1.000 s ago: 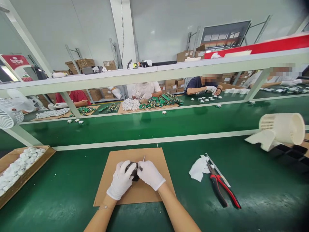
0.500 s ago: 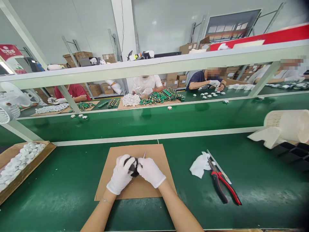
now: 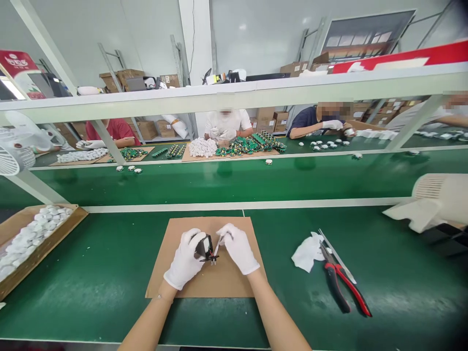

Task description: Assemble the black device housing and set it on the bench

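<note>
My left hand [image 3: 188, 261], in a white glove, grips a small black plastic housing [image 3: 204, 247] above a brown cardboard sheet [image 3: 234, 285]. Thin reddish wires and small metal pins show at the housing's right lower side. My right hand [image 3: 237, 247], gloved as well, pinches slim silver tweezers [image 3: 218, 245] between thumb and fingers. Their tips point down beside the housing; whether they touch it I cannot tell. Part of the housing is hidden behind the left fingers.
Red-and-black pliers [image 3: 338, 280], a silver tool [image 3: 340, 258] and a crumpled white cloth [image 3: 306, 252] lie right. A cardboard box [image 3: 75, 222] of white parts stands left, a cream fan [image 3: 435, 200] right. Co-workers sit beyond the green belt [image 3: 234, 183], near piled circuit boards [image 3: 252, 144].
My right hand has pulled slightly up and right from the housing. The tweezers' tips, which pointed up and away, now point down. The housing is turned, showing its wires and pins.
</note>
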Demonstrator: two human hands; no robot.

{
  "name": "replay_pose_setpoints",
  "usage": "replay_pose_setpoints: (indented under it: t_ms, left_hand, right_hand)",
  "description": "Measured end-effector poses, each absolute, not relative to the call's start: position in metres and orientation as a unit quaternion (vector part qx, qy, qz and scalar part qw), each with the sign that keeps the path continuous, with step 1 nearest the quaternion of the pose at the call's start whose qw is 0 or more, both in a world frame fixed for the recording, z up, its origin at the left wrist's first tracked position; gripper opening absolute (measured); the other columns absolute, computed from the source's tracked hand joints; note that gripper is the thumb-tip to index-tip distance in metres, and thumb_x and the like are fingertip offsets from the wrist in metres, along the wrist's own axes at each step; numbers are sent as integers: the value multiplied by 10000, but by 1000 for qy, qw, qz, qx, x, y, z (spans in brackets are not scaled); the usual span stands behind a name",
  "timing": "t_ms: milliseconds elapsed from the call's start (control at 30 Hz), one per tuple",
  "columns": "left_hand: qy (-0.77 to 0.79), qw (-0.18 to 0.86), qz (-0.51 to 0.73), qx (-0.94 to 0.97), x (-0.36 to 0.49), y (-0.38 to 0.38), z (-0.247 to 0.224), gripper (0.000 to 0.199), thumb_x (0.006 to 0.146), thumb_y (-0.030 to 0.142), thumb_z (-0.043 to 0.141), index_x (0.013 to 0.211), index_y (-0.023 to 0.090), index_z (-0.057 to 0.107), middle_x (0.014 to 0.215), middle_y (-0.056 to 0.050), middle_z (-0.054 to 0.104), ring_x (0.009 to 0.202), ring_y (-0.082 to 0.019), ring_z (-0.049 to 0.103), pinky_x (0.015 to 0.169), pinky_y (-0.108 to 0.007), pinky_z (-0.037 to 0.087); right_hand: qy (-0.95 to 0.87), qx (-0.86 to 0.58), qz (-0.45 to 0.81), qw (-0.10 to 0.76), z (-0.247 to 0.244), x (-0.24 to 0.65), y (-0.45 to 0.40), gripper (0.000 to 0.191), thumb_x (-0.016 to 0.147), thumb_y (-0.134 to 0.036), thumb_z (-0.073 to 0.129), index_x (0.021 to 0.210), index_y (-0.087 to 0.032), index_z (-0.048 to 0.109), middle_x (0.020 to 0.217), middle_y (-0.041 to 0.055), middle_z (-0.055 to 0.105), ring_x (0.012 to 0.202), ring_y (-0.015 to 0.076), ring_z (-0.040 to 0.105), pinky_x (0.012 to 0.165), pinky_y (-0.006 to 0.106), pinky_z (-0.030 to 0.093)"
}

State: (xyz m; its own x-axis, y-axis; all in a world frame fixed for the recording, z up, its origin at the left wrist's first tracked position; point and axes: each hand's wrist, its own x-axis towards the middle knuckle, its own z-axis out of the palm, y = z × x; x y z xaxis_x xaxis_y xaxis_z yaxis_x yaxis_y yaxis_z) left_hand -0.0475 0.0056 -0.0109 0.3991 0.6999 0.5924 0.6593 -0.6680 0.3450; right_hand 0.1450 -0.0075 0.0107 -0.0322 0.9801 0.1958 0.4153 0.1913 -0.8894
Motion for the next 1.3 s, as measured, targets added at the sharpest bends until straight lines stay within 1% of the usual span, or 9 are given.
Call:
replay_pose_setpoints:
  t_ms: [167, 300, 600, 700, 800, 900, 1033, 1167, 1300]
  left_hand:
    - [406, 80, 382, 827, -48, 8, -12, 592, 700, 88, 637, 1237, 221, 427, 1239, -128, 466, 1152, -271, 526, 935, -430, 524]
    - [404, 104, 382, 825, -49, 10, -13, 578, 710, 96, 636, 1236, 221, 431, 1236, -134, 459, 1146, -273, 528, 939, -446, 519]
    - [394, 133, 359, 835, -49, 8, -9, 572, 709, 102, 654, 1227, 232, 447, 1252, -127, 454, 1165, -266, 512, 969, -442, 502]
    - [394, 137, 361, 834, -49, 8, -11, 581, 711, 105, 654, 1238, 225, 440, 1257, -128, 448, 1180, -264, 499, 987, -445, 487]
    - [395, 145, 358, 834, -50, 9, -12, 563, 715, 95, 632, 1233, 224, 454, 1248, -125, 462, 1163, -263, 505, 961, -443, 500]
    - [394, 158, 353, 834, -50, 9, -13, 564, 710, 93, 634, 1231, 231, 466, 1244, -121, 477, 1168, -268, 500, 965, -455, 495]
    - [394, 186, 352, 828, -49, 10, -12, 577, 699, 119, 669, 1230, 233, 473, 1259, -124, 478, 1187, -277, 493, 994, -471, 474]
    - [396, 216, 363, 815, -48, 10, -12, 554, 693, 142, 674, 1209, 223, 488, 1269, -127, 485, 1207, -283, 491, 1024, -479, 448]
    - [409, 247, 389, 788, -48, 9, -16, 573, 688, 171, 678, 1221, 207, 470, 1284, -126, 489, 1246, -290, 466, 1072, -497, 394]
  right_hand:
    - [-636, -495, 406, 431, 16, 144, -7, 145, 803, -193, 449, 831, -192, 592, 809, 5, 665, 714, 141, 638, 685, 244, 486]
    - [-642, -486, 420, 419, 16, 137, -10, 51, 752, -194, 541, 725, -201, 584, 723, -20, 654, 685, 134, 601, 650, 229, 457]
    - [-585, -557, 353, 472, 12, 144, -7, 315, 930, -357, 303, 675, -216, 423, 604, -15, 508, 549, 121, 475, 587, 254, 397]
    - [-603, -537, 379, 452, 13, 142, -8, 145, 872, -304, 406, 821, -211, 505, 729, -15, 587, 577, 113, 528, 573, 231, 424]
    - [-634, -520, 389, 420, 14, 136, -10, 59, 784, -271, 543, 763, -216, 536, 687, -39, 596, 602, 114, 550, 570, 210, 419]
    - [-633, -551, 344, 422, 14, 135, -9, 226, 866, -325, 454, 673, -213, 494, 601, -35, 536, 572, 118, 500, 567, 225, 381]
    - [-601, -623, 252, 432, 11, 143, -7, 347, 950, -337, 275, 707, -211, 488, 649, 3, 538, 607, 141, 484, 618, 263, 367]
    - [-608, -662, 197, 391, 5, 144, -5, 285, 940, -240, 311, 809, -208, 562, 895, 54, 645, 825, 171, 579, 744, 272, 381]
    - [-618, -700, 169, 316, 0, 142, -2, 326, 956, -320, 377, 732, -194, 577, 752, 83, 644, 744, 198, 593, 679, 283, 350]
